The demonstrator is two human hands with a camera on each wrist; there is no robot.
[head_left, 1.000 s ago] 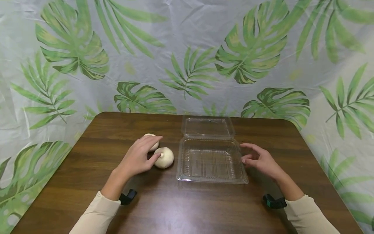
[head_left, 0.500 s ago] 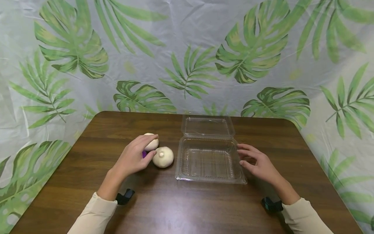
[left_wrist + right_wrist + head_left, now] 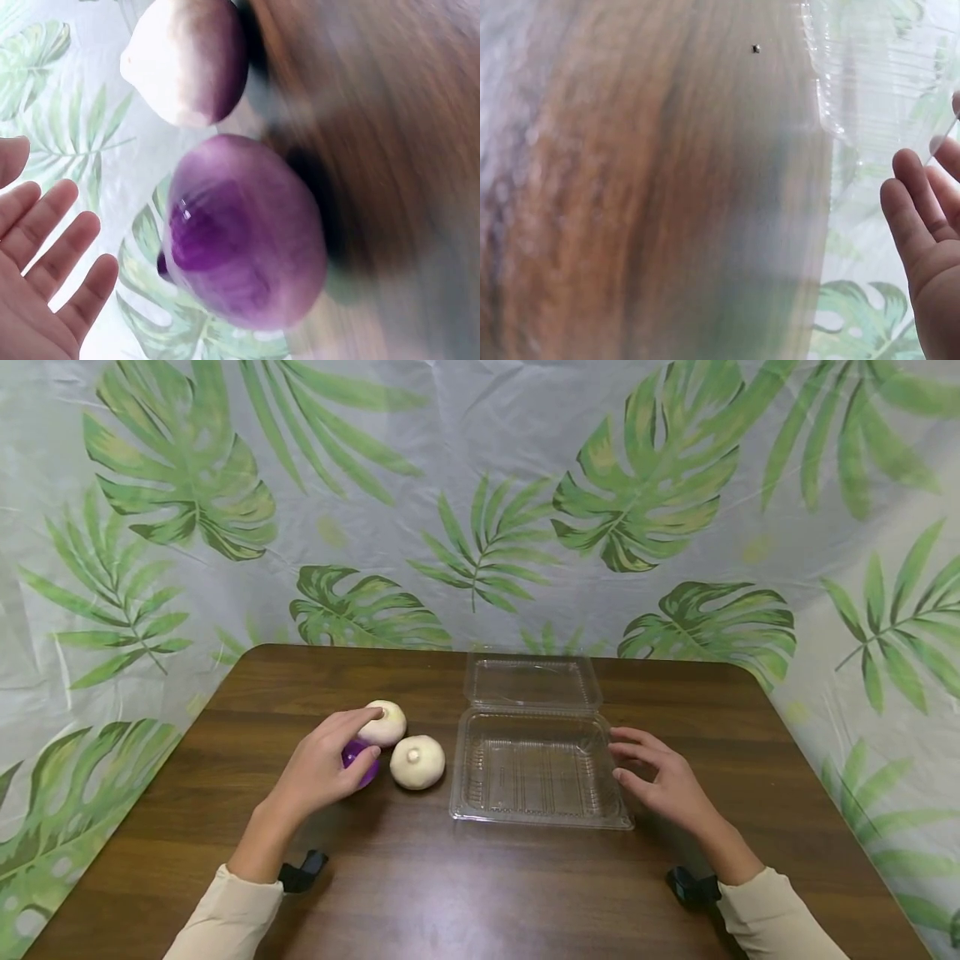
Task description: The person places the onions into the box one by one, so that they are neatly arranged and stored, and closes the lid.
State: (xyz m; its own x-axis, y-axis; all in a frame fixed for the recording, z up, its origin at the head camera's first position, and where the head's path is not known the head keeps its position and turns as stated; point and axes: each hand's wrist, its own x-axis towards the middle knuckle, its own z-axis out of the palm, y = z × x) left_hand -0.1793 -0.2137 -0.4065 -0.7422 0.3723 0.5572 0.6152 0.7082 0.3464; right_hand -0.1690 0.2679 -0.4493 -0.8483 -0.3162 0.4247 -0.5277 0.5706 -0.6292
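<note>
Two round white turnip-like vegetables sit left of centre in the head view: a front one [image 3: 426,772] with its nub up and a back one [image 3: 393,727]. Against them on the left is a glossy purple round vegetable [image 3: 255,232], with a dark nub, partly covered by my left hand [image 3: 315,764]. That hand hovers over it with fingers spread; the left wrist view shows a gap between fingers and vegetable. A clear plastic clamshell container [image 3: 540,817] stands in the middle, its lid folded back. My right hand [image 3: 671,783] has loosely bent fingers right at the container's right rim.
The clamshell's lid [image 3: 534,685] lies toward the far edge of the dark wooden table [image 3: 465,893]. A leaf-print curtain [image 3: 480,485] hangs right behind the table. Bands with small devices are on both wrists.
My left hand has drawn back left off the white vegetables, uncovering the purple one. The container has shifted slightly left, and the right hand's fingers have moved a little left with it.
</note>
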